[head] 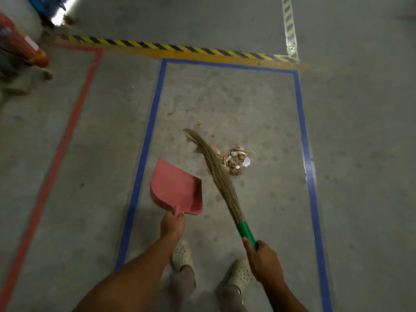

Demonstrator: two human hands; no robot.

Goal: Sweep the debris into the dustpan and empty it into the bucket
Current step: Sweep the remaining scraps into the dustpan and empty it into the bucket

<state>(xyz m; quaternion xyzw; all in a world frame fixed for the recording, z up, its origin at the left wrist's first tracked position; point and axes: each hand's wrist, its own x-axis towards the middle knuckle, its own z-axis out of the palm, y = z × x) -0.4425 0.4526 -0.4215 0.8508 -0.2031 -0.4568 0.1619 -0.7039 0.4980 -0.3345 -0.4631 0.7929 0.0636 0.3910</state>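
Left hand (172,226) grasps the pink dustpan (174,188) by its handle; right hand (264,260) grasps the broom (216,167) at its green grip. Debris (236,162) lies at 2 o'clock from the dustpan, against the bristles, inside the blue tape (148,131)

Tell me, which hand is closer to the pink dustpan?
Left. The left hand grips the dustpan by its handle. The right hand is off to the dustpan's right and nearer the person, gripping the broom instead.
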